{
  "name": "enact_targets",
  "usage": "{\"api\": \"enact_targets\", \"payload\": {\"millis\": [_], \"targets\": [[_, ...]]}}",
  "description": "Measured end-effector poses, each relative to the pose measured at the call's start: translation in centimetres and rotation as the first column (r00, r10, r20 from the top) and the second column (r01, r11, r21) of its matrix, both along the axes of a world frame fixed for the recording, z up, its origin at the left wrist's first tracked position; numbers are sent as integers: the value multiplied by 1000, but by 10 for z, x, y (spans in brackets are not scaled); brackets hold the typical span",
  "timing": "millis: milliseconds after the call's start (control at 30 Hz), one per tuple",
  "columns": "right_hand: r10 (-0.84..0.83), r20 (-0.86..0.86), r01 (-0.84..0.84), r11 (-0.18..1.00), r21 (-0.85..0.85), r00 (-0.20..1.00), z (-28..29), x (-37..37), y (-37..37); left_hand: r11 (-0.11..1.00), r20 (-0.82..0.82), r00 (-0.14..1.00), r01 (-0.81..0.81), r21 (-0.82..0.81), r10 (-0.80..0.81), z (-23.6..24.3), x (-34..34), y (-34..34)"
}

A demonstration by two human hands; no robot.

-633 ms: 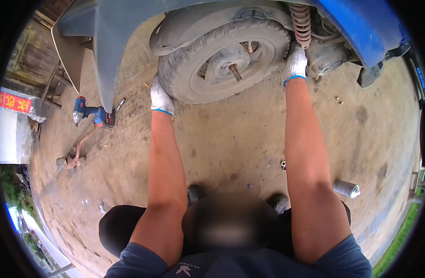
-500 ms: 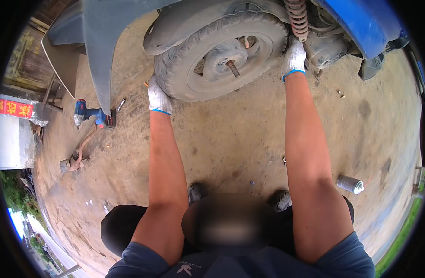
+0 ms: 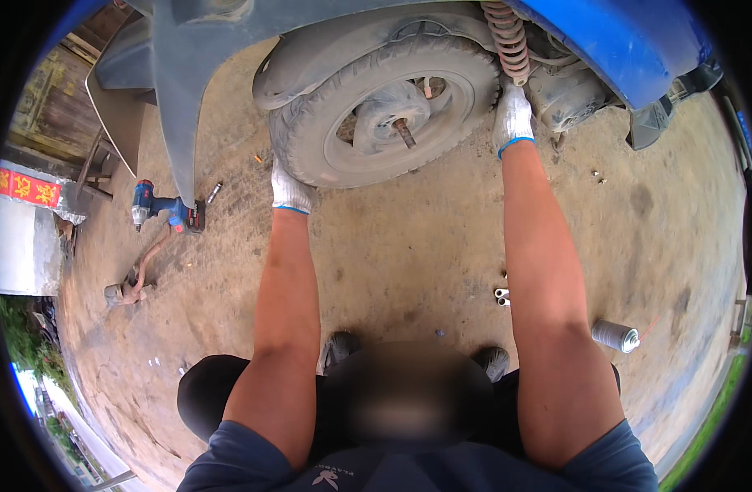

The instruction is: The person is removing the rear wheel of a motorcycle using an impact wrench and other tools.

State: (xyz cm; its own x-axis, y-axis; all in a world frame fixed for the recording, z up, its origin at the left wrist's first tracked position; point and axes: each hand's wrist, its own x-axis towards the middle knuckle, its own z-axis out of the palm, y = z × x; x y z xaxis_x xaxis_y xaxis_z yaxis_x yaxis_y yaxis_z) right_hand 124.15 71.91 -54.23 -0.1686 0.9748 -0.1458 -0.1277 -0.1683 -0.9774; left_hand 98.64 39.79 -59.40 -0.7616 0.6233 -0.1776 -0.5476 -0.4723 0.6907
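Observation:
A dusty scooter wheel [image 3: 310, 156] with a knobbly black tyre leans at a slant under the mudguard [image 3: 282, 82]. Its threaded axle end [image 3: 404, 133] stands bare at the hub. My left hand [image 3: 291, 187], in a white knitted glove with a blue cuff, grips the tyre's lower left edge. On the opposite side, my right hand [image 3: 514, 121], gloved the same way, holds the tyre's right edge below the coil-spring shock absorber [image 3: 508, 41]. Both hands' fingers are largely hidden behind the tyre.
A blue cordless impact driver [image 3: 167, 209] lies at left beside a small socket [image 3: 214, 193]; a hammer [image 3: 134, 287] is nearer. At right are a spray can [image 3: 615, 335] and small nuts [image 3: 599, 176]. Chrome tool ends [image 3: 502, 297] peek out beside my right arm. Blue bodywork [image 3: 630, 49] overhangs.
The wheel and shock absorber sit slightly lower and further left in the picture. My left hand has shifted right and down with the tyre's edge; my right hand is a little lower.

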Motion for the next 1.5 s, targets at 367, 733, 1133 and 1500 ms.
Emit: {"api": "enact_targets", "payload": {"millis": [367, 733, 1133, 1500], "targets": [[-26, -135, 19, 998, -56, 991, 5, -7, -5, 999, -9, 1000, -20, -34, 20, 7, 16, -5], [-33, -26, 32, 999, -41, 999, 4, -9, -10, 998, -57, 998, -12, -61, 9, -6, -14, -10], [39, 83, -63, 951, 304, 996, -56, -16, 30, 995, -50, 997, -62, -76, 58, 8, 10, -14], [-10, -60, 0, 987, -158, 998, -62, -30, 15, 1000, -68, 998, -19, -9, 18, -1, -18, -38]]}}
